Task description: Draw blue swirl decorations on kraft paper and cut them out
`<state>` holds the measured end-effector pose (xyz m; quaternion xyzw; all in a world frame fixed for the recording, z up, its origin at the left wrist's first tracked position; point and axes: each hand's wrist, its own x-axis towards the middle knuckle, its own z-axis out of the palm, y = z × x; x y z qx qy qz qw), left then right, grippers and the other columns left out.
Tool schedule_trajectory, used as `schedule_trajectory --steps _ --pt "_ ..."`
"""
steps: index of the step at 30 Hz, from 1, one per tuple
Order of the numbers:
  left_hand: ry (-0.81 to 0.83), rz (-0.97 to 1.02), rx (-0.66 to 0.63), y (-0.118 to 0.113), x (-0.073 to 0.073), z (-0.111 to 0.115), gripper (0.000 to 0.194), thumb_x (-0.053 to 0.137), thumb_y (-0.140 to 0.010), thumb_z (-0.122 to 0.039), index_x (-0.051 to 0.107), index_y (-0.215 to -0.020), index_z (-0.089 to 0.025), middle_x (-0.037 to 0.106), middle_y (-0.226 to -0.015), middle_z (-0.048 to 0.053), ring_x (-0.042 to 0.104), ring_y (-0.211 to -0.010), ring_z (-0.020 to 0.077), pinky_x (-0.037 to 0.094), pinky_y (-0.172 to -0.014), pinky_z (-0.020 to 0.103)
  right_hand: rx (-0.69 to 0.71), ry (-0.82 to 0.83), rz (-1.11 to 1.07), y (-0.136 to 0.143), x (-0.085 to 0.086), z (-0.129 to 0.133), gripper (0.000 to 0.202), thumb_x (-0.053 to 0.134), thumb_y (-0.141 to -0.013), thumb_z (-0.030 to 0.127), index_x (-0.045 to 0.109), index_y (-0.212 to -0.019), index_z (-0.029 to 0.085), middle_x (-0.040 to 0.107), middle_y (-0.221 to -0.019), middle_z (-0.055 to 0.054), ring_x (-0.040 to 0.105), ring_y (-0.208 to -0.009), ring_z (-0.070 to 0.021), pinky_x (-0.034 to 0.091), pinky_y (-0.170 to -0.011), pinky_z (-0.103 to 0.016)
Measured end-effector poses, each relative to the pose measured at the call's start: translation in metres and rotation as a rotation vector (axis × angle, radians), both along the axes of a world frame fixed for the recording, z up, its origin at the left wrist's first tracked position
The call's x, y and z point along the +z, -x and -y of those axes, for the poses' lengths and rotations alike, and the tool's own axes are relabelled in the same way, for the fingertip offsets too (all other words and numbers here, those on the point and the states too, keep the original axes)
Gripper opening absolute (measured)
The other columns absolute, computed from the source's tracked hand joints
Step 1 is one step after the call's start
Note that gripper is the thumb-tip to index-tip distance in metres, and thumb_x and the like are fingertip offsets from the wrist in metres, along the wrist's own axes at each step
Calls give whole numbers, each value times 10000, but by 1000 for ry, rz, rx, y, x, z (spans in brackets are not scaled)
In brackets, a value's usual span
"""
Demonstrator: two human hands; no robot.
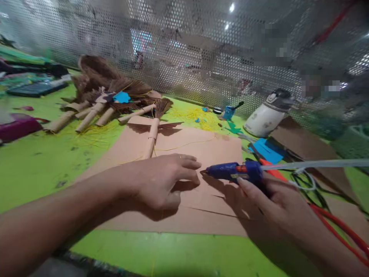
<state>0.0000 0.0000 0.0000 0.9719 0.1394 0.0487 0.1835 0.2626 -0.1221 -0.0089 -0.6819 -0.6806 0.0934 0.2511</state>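
My left hand (164,181) rests on a brown cardboard sheet (219,144), fingers apart and slightly bent, pointing right. In my right hand (282,204) is a blue hot glue gun (233,171), its nozzle low over the sheet just right of my left fingertips. A long clear glue stick (314,164) sticks out of its back end. Just beyond my left hand lies a rolled paper tube figure (152,132) with pleated brown side pieces and a bristly fan top. A thin yellow strand (187,145) runs across the sheet beside it.
Several similar tube figures (92,115) are heaped at the back left beside a brown fibrous bundle (98,71). A magenta object (20,127) sits at far left. At right are a white bottle (266,113), blue paper (266,150) and red-orange handles (337,223). Perforated metal (184,57) stands behind.
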Motion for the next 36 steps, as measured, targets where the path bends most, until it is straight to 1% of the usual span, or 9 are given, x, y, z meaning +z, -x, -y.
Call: schedule_trajectory --steps 3,5,10,14,19,23,27,31,36 --pt "-8 9 -14 -2 1 -1 494 610 -693 -43 762 -1152 -144 520 -1556 189 466 -1475 357 454 -1187 424 11 1 13 -4 1 -2 494 511 -993 592 831 -1003 215 735 -588 -28 665 -494 -206 529 -457 -295" --pt "-13 13 -13 -3 1 -1 518 605 -696 -43 758 -1181 -144 527 -1552 185 472 -1470 361 457 -1184 432 8 5 9 -5 1 -2 499 508 -990 602 836 -1052 231 759 -626 -34 685 -519 -217 558 -496 -311" --pt "-11 7 -1 -1 0 -1 528 608 -709 -25 762 -1200 -145 527 -1556 179 481 -1466 338 445 -1190 413 -27 24 -32 -1 3 2 505 502 -983 616 841 -1039 245 816 -765 -59 737 -646 -246 588 -600 -344" --pt "-11 3 12 -1 0 0 555 603 -690 -12 764 -1199 -163 542 -1548 160 460 -1483 326 444 -1186 410 -73 22 -55 4 7 6 512 503 -973 616 841 -1064 243 771 -688 -46 686 -600 -235 524 -536 -328" --pt "-12 15 21 -2 -2 0 549 599 -694 -18 759 -1195 -174 535 -1554 151 471 -1471 342 461 -1168 427 -102 -10 -77 5 7 4 478 532 -965 587 839 -1105 248 656 -540 -6 603 -506 -209 472 -507 -317" --pt "-11 10 28 -3 -2 0 521 596 -673 0 770 -1133 -170 549 -1539 150 489 -1455 340 471 -1158 406 -54 -26 -54 3 4 2 483 525 -967 592 851 -1000 236 719 -598 -35 611 -497 -203 434 -453 -307" --pt "-27 24 19 -2 -2 0 510 592 -695 -17 765 -1147 -179 564 -1525 140 500 -1444 346 484 -1145 417 -82 -6 -31 2 4 1 497 534 -961 601 849 -933 218 758 -633 -52 659 -528 -215 478 -467 -305" --pt "-43 24 14 -2 -3 0 484 588 -722 -24 764 -1144 -184 563 -1529 128 503 -1438 359 487 -1143 433 -54 5 -55 2 5 0 491 524 -968 588 848 -981 220 837 -830 -76 763 -710 -254 573 -582 -317" --pt "-27 17 19 -2 -2 0 522 587 -702 2 764 -1161 -175 549 -1545 140 482 -1465 319 460 -1171 400 -71 0 -88 8 6 2 449 548 -962 572 852 -1008 244 845 -888 -62 775 -780 -259 600 -686 -337"
